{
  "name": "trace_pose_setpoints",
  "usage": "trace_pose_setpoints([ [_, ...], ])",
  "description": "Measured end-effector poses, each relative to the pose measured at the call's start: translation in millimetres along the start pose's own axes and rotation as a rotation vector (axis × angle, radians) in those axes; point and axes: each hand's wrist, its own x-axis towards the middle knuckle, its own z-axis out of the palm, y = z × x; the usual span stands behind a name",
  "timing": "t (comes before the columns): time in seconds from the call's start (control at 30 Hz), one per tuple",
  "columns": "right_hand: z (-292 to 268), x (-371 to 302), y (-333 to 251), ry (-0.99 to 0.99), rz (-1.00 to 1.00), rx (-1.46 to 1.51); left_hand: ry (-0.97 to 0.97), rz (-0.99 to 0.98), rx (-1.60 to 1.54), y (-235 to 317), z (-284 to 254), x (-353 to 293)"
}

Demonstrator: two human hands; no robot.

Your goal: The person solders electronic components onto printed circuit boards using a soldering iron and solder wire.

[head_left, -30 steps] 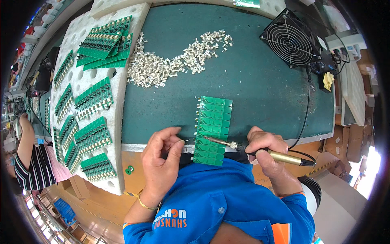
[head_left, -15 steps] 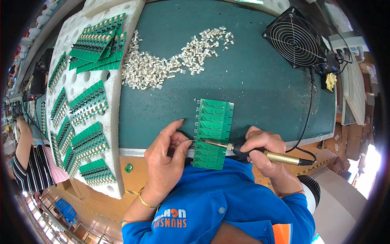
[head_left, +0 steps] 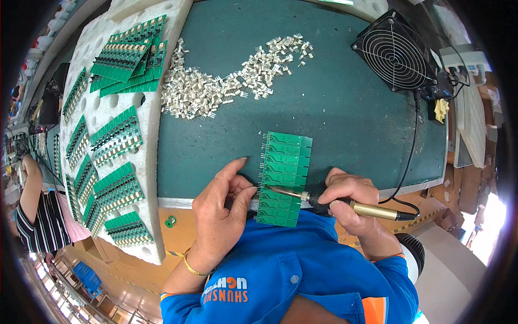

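Observation:
A green circuit board (head_left: 283, 178) lies with its near end over the table's front edge. White pin connectors line its left side, their pins pointing left. My right hand (head_left: 349, 197) is closed round a soldering iron (head_left: 372, 210) with a gold-coloured handle. Its metal tip lies over the board and reaches the solder joints near the left edge. Beside that same edge, my left hand (head_left: 224, 200) has its thumb and fingers pinched together close to the iron's tip. Whatever is in the pinch is too small to make out.
Loose white connectors (head_left: 197, 92) lie heaped on the green table (head_left: 334, 102). At left, a white foam slab (head_left: 154, 189) bears several populated circuit boards (head_left: 117, 183). A black fan (head_left: 396, 54) stands far right, near the iron's cord (head_left: 414, 140). Another person (head_left: 46, 216) is at far left.

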Motion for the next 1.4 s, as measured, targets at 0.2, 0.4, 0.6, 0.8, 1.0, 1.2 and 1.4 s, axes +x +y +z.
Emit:
trace_pose_setpoints([
  [0.2,0.0,0.8,0.8,-0.003,-0.012,0.006,-0.012,0.012,0.009,-0.5,-0.1,0.9],
  [0.4,-0.8,1.0,1.3,-0.010,-0.019,0.001,-0.002,0.054,0.048,-0.3,0.3,1.9],
  [0.6,-0.5,0.4,1.7,-0.012,-0.012,-0.009,0.009,0.079,0.070,-2.4,1.4,1.4],
  [0.8,-0.5,1.5,1.9,-0.013,-0.022,-0.003,0.048,0.136,0.110,-3.0,3.9,3.3],
  [1.0,-0.9,1.8,2.6,-0.012,-0.034,-0.010,-0.004,0.130,0.124,-2.9,2.1,3.7],
  [1.2,-5.7,6.4,2.1,-0.051,-0.043,0.000,0.002,0.136,0.126,-2.9,2.3,4.2],
  [1.4,-8.7,8.0,1.4,-0.095,-0.034,-0.029,0.014,0.176,0.143,-2.7,2.6,6.2],
])
